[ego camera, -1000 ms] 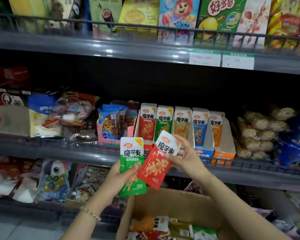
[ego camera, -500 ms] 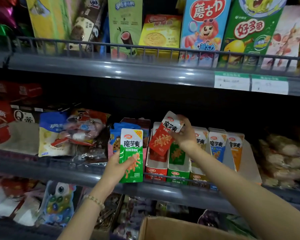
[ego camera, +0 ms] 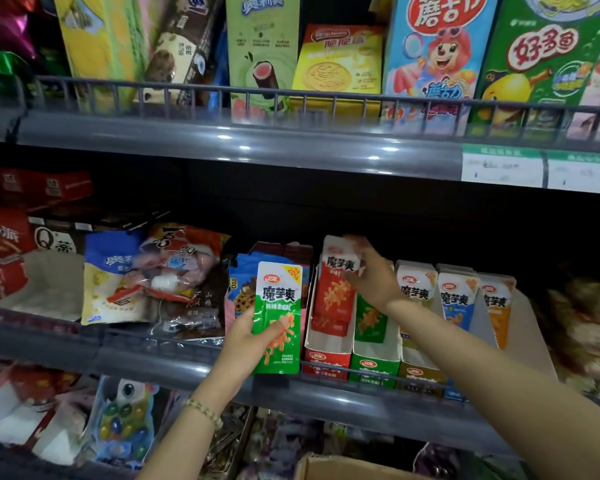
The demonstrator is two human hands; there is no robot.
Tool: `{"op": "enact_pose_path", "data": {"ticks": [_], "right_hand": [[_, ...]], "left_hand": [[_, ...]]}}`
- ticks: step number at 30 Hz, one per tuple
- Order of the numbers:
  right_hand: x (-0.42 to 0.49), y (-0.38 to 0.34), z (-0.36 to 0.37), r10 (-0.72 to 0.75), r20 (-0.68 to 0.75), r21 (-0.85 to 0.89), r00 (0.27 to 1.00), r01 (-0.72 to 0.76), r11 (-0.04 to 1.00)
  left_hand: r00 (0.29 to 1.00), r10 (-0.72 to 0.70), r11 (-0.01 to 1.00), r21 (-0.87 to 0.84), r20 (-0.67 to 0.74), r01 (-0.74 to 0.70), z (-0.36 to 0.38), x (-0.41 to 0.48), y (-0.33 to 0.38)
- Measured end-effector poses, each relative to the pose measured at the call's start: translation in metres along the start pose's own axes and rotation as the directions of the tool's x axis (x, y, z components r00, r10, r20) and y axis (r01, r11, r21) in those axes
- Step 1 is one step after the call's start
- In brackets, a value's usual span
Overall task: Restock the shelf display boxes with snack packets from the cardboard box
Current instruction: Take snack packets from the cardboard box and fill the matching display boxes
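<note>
The right hand pinches the white top edge of a red packet between thumb and curled fingers, and the packet hangs with its long axis running almost from 12 o'clock to 6 o'clock. Its lower end is already inside the red display box on the middle shelf, in front of the other red packets that stand there. The open slot therefore lies at 6 o'clock from the fingers, and the coming move is probably a short straight push down before the pinch lets go. The top of the packet is blurred, so it is not possible to say how deep it sits. The left hand holds a green packet upright, with the thumb across its front and the fingers behind it. This packet is in front of the shelf rail, just beside the red box. Its place, the green display box, lies at about 3 o'clock from it, beyond the red box and under the right forearm. The right hand is nearer to that box, but it is busy. The cardboard box shows only its rim at 6 o'clock in the view.
</note>
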State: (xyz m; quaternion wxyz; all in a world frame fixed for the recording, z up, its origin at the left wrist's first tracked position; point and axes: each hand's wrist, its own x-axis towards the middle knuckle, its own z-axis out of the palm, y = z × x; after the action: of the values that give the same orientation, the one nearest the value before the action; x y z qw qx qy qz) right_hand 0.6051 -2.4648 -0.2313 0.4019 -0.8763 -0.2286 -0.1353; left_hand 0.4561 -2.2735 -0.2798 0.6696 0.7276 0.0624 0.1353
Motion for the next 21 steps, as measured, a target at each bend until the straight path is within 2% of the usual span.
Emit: {"op": "enact_pose_path", "data": {"ticks": [3,5,8,10,12,14,18,21], "right_hand": [[-0.003,-0.001,0.012,-0.108,0.051,-0.208,0.993,0.117,0.971],[-0.003,0.001,0.014,-0.173,0.03,-0.308,0.984,0.174,0.935],[-0.003,0.005,0.01,-0.154,-0.044,-0.348,0.987,0.129,0.928],[-0.008,-0.001,0.005,-0.13,-0.084,-0.23,0.988,0.108,0.967],[-0.017,-0.01,-0.004,-0.092,-0.063,0.055,0.994,0.095,0.994],[-0.032,-0.018,-0.016,-0.098,-0.014,0.286,0.995,0.098,0.953],[-0.062,-0.019,-0.036,-0.145,0.133,0.338,0.98,0.093,0.937],[-0.069,-0.012,-0.051,-0.085,0.197,0.385,0.977,0.003,0.923]], "left_hand": [[1.0,0.01,1.0,-0.016,0.009,-0.01,0.004,0.0,0.003],[1.0,0.008,1.0,-0.024,0.006,-0.008,0.005,-0.001,0.003],[1.0,0.018,1.0,-0.003,0.015,-0.018,0.006,-0.003,0.005],[0.999,0.039,0.999,0.001,0.033,-0.039,0.01,-0.005,0.008],[0.995,0.08,0.997,0.008,0.064,-0.081,0.018,-0.006,0.012],[0.987,0.141,0.988,0.046,0.08,-0.145,0.032,-0.007,0.017],[0.965,0.243,0.965,0.083,0.095,-0.251,0.063,-0.008,0.023],[0.951,0.274,0.949,0.119,0.147,-0.292,0.085,-0.008,0.025]]}}
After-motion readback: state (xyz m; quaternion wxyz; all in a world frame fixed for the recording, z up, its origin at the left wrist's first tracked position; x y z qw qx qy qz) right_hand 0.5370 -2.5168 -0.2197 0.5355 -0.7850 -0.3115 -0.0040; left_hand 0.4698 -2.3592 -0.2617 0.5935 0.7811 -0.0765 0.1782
